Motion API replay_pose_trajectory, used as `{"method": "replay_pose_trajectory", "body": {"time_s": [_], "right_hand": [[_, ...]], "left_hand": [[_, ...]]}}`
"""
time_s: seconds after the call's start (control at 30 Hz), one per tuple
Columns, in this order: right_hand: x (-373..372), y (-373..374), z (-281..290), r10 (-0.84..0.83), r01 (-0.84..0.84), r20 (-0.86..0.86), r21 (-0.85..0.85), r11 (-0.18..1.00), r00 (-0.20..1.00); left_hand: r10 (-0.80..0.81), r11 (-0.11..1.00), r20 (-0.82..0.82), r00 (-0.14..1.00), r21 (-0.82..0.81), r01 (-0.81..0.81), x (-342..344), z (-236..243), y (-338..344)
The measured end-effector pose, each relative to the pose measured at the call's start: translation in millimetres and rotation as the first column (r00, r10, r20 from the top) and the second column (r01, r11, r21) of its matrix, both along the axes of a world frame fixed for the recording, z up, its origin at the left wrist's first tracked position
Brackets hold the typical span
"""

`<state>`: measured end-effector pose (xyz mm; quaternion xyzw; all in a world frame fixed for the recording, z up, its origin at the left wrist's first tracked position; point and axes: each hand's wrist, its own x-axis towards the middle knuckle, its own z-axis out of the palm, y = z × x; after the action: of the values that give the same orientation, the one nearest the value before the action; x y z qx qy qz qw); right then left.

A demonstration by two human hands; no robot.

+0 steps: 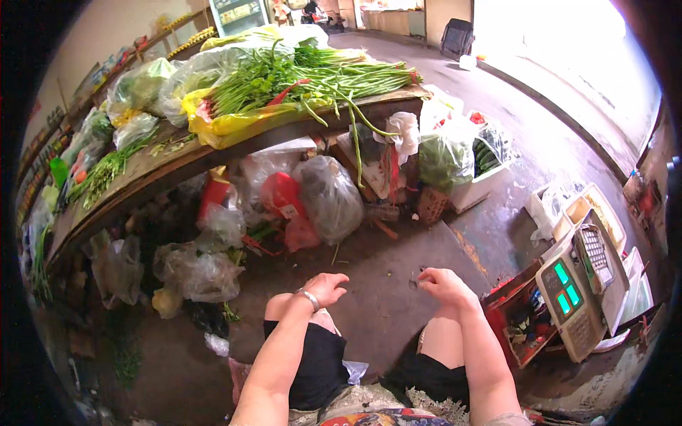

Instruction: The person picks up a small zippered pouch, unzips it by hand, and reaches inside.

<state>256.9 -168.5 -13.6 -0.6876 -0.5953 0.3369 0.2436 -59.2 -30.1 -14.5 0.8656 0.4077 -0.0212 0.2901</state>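
From my end this looks like a pause, no handling step in hand. I've got the left hand over the left knee and the right hand over the right knee, well apart. Grip: fingers loosely curled on both, nothing visible in either, though I can't tell what the hidden palms are doing. Closest stuff: clear plastic bags left of the left hand, under the vegetable table, and a lit scale to the right. Reaching either would, I reckon, call for lifting off the knees and opening the fingers.
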Motion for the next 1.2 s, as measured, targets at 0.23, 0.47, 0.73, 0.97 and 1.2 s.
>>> {"method": "replay_pose_trajectory", "body": {"time_s": [0.23,0.47,0.73,0.97,1.2], "right_hand": [[-1.9,-1.1,6.9,-0.006,0.006,0.009,-0.03,1.0,1.0],[-2.6,-1.5,7.4,-0.001,0.001,-0.002,-0.01,1.0,1.0],[-1.2,-0.6,2.2,-0.008,0.008,0.008,-0.003,1.0,1.0],[-1.9,-0.6,6.0,-0.008,0.008,-0.007,-0.002,1.0,1.0],[-2.2,0.1,5.9,-0.001,0.001,0.009,0.004,1.0,1.0]], "left_hand": [[0.005,1.0,-0.027,1.0,0.01,-0.005,0.8,0.6,-1.0],[-0.012,1.0,-0.015,1.0,0.006,0.013,-0.3,-0.9,-0.2],[-0.019,1.0,-0.008,1.0,0.02,0.019,1.5,3.1,-1.2],[-0.02,1.0,0.002,1.0,0.022,0.02,0.9,-3.5,1.0],[-0.015,1.0,-0.009,1.0,0.009,0.015,1.7,-2.3,0.8]]}}
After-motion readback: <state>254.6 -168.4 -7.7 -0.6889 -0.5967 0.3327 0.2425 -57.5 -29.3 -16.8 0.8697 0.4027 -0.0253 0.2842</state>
